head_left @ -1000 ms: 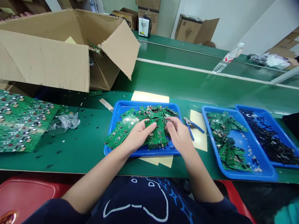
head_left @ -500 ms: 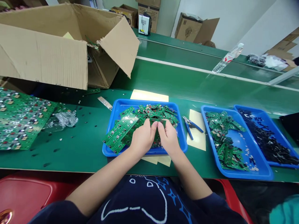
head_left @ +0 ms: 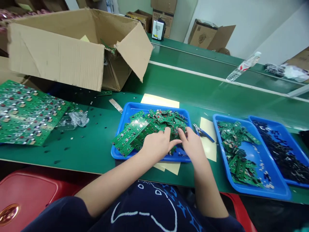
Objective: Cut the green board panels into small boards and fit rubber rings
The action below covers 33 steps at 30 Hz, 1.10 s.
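Observation:
Both hands are over a blue tray (head_left: 117, 138) heaped with green circuit boards (head_left: 164, 117). My left hand (head_left: 156, 143) hovers at the near side of the pile, its thumb stretched to the right and apart from the fingers. Nothing shows in its grasp, though its fingertips are partly hidden. My right hand (head_left: 194, 145), at the tray's right side, pinches a small circuit board (head_left: 181, 128) between thumb and fingers. Longer uncut board strips (head_left: 131, 133) lean over the tray's left edge.
Blue-handled cutters (head_left: 205, 134) lie on yellow paper (head_left: 209, 151) right of the tray. Further right are a tray of small boards (head_left: 253, 190) and a tray of black parts (head_left: 295, 151). Large board panels (head_left: 29, 112), a plastic bag (head_left: 78, 118) and an open carton (head_left: 60, 64) stand left.
My hands, formerly thumb to thumb on a board, have come apart. The right has moved rightward with a small board; the left thumb has opened out. The view has shifted slightly.

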Available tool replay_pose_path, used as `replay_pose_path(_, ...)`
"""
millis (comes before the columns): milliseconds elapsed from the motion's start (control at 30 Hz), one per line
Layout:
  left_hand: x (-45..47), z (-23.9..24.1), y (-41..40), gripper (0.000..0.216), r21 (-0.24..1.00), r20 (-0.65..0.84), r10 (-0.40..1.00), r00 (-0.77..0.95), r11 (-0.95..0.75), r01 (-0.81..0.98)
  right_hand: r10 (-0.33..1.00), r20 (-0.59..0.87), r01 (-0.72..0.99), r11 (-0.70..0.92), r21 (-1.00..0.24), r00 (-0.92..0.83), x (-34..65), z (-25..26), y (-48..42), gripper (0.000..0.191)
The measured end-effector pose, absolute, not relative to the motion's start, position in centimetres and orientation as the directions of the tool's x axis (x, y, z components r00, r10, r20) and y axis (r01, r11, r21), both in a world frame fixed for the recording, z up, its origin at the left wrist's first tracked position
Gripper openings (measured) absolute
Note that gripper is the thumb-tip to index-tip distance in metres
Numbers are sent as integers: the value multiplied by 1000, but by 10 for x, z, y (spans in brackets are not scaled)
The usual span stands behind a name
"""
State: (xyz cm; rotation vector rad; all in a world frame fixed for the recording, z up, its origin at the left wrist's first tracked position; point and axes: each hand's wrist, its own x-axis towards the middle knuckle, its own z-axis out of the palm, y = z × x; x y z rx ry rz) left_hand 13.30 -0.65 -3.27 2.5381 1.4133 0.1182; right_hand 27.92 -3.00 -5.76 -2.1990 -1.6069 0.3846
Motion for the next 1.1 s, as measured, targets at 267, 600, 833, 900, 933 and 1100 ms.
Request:
replay_pose_path(267,69,-50,5,29,158,187,893,409,-438,885,921,76,821,-300,-485,382,290,-54,-36,51)
replay_pose_path(600,53,-47,19,34,551,101,957,271,-281,786,931,343,768,310,-560,-126,241,-51,-5,31)
replay_pose_path(833,57,-27,24,35,883,68,951,302,-199,426,933,240,739,358,-571,-267,229,-54,13,33)
replay_pose_path(900,55,-25,26,39,839,58,936,348,-234,492,937,265,708,346,-616,-228,232,-52,13,38)
replay_pose_path(933,55,-24,27,38,803,23,915,403,-256,537,935,292,687,348,-638,-203,234,-52,12,39)
replay_pose_path(1100,65,-22,27,31,668,-111,835,539,-339,662,933,319,729,334,-598,-166,239,-52,6,40)
